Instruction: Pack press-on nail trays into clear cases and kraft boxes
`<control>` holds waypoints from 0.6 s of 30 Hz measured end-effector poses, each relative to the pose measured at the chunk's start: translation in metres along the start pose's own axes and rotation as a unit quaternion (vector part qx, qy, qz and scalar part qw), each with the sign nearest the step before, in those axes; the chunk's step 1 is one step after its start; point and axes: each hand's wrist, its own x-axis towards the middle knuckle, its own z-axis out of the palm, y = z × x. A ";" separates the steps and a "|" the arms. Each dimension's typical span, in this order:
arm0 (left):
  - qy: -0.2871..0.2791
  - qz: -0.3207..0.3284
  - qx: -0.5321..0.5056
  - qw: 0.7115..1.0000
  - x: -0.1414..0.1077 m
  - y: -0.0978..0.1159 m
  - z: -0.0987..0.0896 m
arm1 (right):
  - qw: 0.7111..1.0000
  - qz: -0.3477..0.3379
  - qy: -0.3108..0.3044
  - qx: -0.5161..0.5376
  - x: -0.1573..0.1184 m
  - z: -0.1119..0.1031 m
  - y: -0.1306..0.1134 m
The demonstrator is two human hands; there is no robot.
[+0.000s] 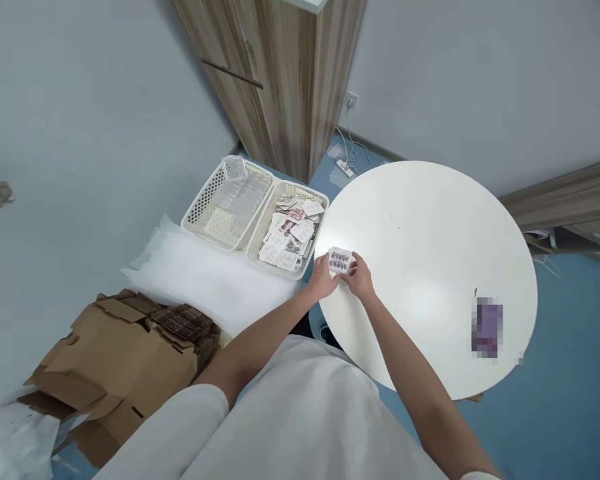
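Over the near left edge of a round white table (445,220), both my hands hold a small clear plastic case (340,260). Inside it lie two rows of dark, shiny oval pieces that look like false nails. My left hand (322,279) grips the case's left side, with the thumb along its edge. On the opposite side, the fingers of my right hand (360,277) are closed on the right edge and lower corner. Left of my hands stands a white basket (253,252) filled with loose printed cards (287,233).
Another white perforated basket (193,217) holds clear plastic packaging (237,193). White foam sheets (215,283) and flattened brown cardboard boxes (115,360) lie at left. A blurred purple item (487,327) rests on the table's right. Behind are a wooden cabinet (280,80) and a power strip (345,168).
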 end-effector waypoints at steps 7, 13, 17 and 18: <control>0.008 0.025 0.014 1.000 0.005 -0.010 0.001 | 1.000 0.007 0.004 -0.012 0.014 0.011 0.001; 0.013 0.031 -0.011 0.999 0.002 -0.011 0.000 | 0.999 -0.003 0.000 -0.044 0.016 0.010 0.007; 0.020 0.028 -0.011 0.999 -0.001 -0.010 0.001 | 0.997 -0.018 -0.004 -0.078 0.018 0.010 0.007; 0.024 0.026 -0.007 0.999 -0.003 -0.010 0.001 | 0.996 -0.024 -0.005 -0.081 0.017 0.010 0.007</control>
